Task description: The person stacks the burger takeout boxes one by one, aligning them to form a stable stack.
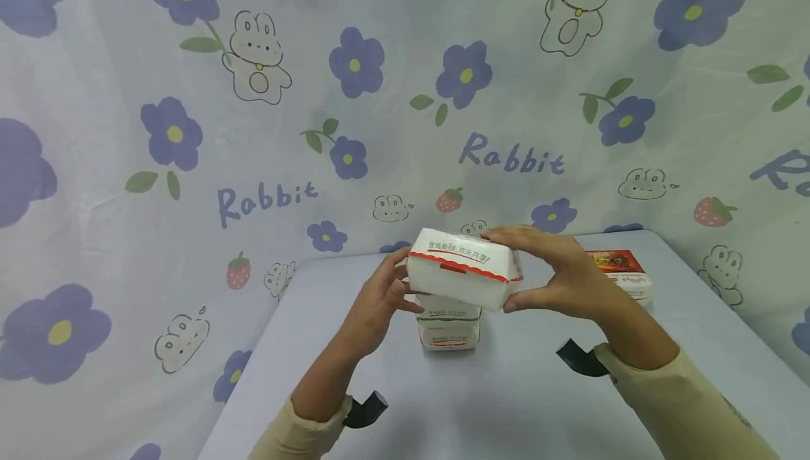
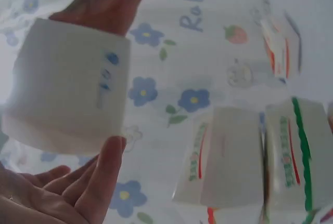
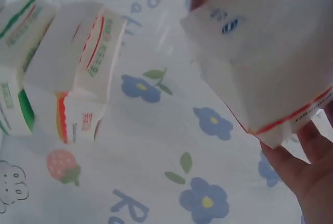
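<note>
Head view: I saw the left hand (image 1: pixel 380 298) and right hand (image 1: pixel 557 277) pinching a white box (image 1: pixel 462 270) from both ends above two stacked boxes (image 1: pixel 449 326) on the bench (image 1: pixel 506 404).

White box (image 1: pixel 460 270) held between both hands: looking like thin paperboard, matt, smooth faces, printed red wavy trim; underside (image 2: pixel 67 86) showing plain and unprinted, faintly translucent with light coming through. Stacked boxes (image 1: pixel 449 325) under it appearing to be the same matt card, one with green print. Box at far right (image 1: pixel 623 273) showing a slightly glossier printed top. Tabletop (image 1: pixel 506 390) looking smooth, matt, pale lavender. Backdrop (image 1: pixel 190 164) reading as soft printed cloth, lightly creasing, dull finish. Sleeves (image 1: pixel 690 397) appearing to be beige knit fabric.
</note>
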### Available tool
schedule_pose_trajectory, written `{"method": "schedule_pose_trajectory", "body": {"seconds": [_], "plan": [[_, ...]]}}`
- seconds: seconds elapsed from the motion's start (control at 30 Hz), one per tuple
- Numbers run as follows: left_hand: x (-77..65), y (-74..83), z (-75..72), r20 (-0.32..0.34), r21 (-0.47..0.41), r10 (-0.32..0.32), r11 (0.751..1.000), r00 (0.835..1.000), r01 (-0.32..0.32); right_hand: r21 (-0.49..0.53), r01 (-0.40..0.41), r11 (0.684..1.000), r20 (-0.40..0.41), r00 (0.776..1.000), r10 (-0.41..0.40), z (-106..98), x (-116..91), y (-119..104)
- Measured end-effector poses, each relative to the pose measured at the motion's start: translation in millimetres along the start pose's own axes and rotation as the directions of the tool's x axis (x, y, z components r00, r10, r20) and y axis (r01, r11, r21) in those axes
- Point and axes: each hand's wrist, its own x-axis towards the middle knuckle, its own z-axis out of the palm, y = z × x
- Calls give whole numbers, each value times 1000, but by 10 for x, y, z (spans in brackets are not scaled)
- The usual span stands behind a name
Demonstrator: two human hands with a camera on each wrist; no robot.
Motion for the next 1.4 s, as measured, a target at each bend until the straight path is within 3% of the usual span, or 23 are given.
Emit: {"method": "schedule_pose_trajectory", "body": {"seconds": [0.13, 0.27, 0.33, 0.47, 0.57, 0.63, 0.73, 0.83, 1.0, 1.2, 1.3, 1.4], "plan": [[157, -47, -81, 43, -145, -26, 989, 999, 32, -68, 69, 995, 24, 997, -67, 64, 95, 76], [261, -161, -165, 88, -205, -40, 977, 995, 57, -110, 118, 987, 73, 991, -110, 109, 152, 142], [301, -212, -198, 92, -223, -39, 973, 995, 58, -142, 105, 984, 95, 991, -92, 113, 183, 151], [354, -290, -238, 31, -238, 1, 971, 1000, 7, -234, -9, 972, 99, 995, 33, 120, 233, 169], [387, -362, -245, -61, -243, 57, 968, 997, -70, -284, -154, 947, 5, 987, 162, 156, 244, 245], [410, -416, -233, -117, -254, 86, 960, 989, -114, -252, -250, 935, -67, 968, 241, 204, 232, 314], [427, -495, -194, -163, -284, 78, 951, 984, -122, -140, -333, 933, -105, 942, 320, 292, 185, 404], [433, -546, -154, -171, -293, 55, 950, 984, -105, -55, -379, 924, -95, 923, 373, 381, 137, 471], [460, -578, -137, -160, -289, 36, 954, 986, -82, -32, -422, 906, -149, 898, 413, 461, 134, 551], [464, -649, -172, -168, -238, 21, 969, 986, -61, 139, -455, 880, -205, 856, 475, 501, 153, 620], [457, -680, -177, -213, -105, 2, 994, 977, -25, 159, -436, 886, -203, 864, 461, 520, 142, 654], [442, -695, -175, -262, 53, -12, 998, 965, 27, 123, -428, 895, -185, 876, 445, 531, 135, 638]]}}
